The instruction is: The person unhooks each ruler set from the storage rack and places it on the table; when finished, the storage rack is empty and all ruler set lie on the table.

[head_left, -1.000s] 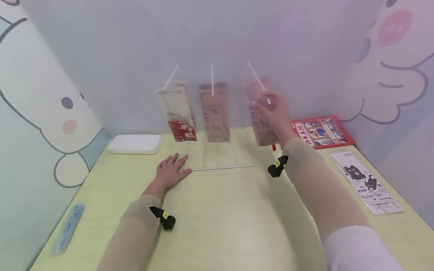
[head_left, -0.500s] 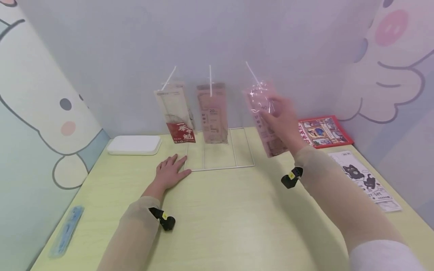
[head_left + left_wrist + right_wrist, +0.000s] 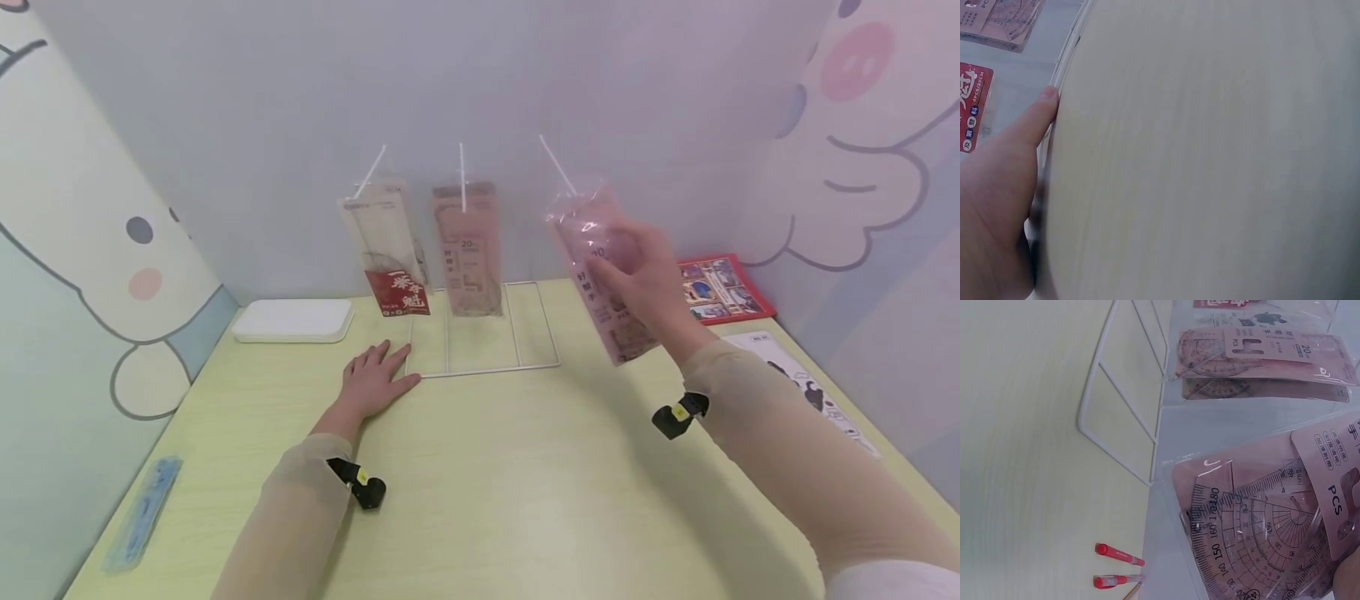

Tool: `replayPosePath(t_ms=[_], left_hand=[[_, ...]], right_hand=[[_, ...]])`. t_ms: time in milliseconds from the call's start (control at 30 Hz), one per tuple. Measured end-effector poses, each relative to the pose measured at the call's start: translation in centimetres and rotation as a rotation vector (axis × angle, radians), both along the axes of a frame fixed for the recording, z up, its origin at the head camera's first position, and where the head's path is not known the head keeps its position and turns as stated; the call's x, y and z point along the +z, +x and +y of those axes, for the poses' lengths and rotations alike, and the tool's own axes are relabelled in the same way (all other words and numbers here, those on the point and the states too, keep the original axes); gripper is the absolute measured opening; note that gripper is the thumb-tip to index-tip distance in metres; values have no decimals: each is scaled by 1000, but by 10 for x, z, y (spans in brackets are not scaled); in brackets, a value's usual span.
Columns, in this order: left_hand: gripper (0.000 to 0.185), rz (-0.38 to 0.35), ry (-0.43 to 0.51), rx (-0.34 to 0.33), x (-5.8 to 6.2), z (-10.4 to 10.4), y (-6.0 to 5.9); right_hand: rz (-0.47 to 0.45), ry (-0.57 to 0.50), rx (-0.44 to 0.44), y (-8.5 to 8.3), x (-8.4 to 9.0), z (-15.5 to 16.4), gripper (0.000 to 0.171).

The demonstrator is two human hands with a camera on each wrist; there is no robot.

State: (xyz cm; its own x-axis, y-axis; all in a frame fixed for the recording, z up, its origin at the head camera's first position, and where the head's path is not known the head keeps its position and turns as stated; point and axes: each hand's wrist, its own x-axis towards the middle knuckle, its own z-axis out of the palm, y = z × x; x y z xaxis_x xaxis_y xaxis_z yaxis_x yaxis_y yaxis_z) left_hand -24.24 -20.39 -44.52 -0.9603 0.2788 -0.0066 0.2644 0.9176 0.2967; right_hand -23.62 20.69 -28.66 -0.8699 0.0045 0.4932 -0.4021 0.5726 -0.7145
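My right hand (image 3: 648, 279) pinches a pink ruler set packet (image 3: 592, 283), thumb in front. It hangs tilted by the tip of the right hook (image 3: 557, 164); whether its top is still on the hook I cannot tell. A clear protractor (image 3: 1241, 544) shows through its wrapper in the right wrist view. My left hand (image 3: 370, 382) rests on the table, fingers spread, at the front left corner of the white wire rack (image 3: 487, 369). A second pink ruler set packet (image 3: 468, 258) hangs from the middle hook, and a white and red packet (image 3: 386, 250) from the left one.
Behind the rack stands a wall. A white case (image 3: 294, 321) lies at the back left, a blue packet (image 3: 146, 512) at the front left. To the right lie a red booklet (image 3: 723, 287) and a white ruler set packet (image 3: 810, 387). Two red pens (image 3: 1119, 554) lie beside the rack.
My right hand has drawn the pink ruler set packet forward and to the right along its hook, tilting it more. My left hand stays where it was.
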Motion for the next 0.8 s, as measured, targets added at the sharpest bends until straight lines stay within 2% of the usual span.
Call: replayPosePath(t_ms=[233, 467, 667, 800], left_hand=[[72, -4, 0, 1, 3, 1, 0], [73, -4, -4, -1, 3, 0, 1], [73, -2, -9, 6, 1, 0, 1], [73, 0, -7, 7, 1, 0, 0]], right_hand=[[43, 24, 7, 10, 1, 5, 51], [41, 54, 18, 24, 11, 12, 50], [34, 44, -48, 30, 17, 24, 53], [-35, 27, -112, 29, 12, 41, 56]])
